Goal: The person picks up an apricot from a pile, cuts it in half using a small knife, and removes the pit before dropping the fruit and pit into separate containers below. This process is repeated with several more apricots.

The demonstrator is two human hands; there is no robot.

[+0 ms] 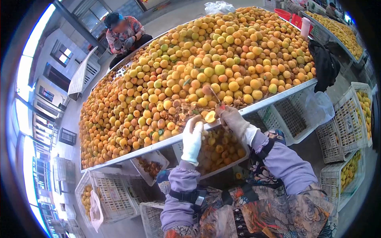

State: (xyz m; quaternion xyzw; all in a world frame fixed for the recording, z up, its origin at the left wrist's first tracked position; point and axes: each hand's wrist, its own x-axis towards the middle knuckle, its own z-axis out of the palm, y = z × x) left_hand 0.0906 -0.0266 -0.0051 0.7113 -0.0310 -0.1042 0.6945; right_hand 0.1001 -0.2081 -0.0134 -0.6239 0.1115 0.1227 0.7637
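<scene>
One cut fruit point(210, 116), held between left hand point(192, 139) and right hand point(235, 120), beside the rim of the counter point(278, 98); right grip closed on a slim tool point(215, 96), left grip's state not discernible. The left hand could be nicked if the tool is deflected by slick flesh; the cut fruit could be dropped if loosely pinched.

Pale grey concrete floor point(123, 214) runs beneath a white-walled building point(45, 75) with dark-framed windows point(61, 52); bright white daylight panels point(29, 67) curve along the left.
</scene>
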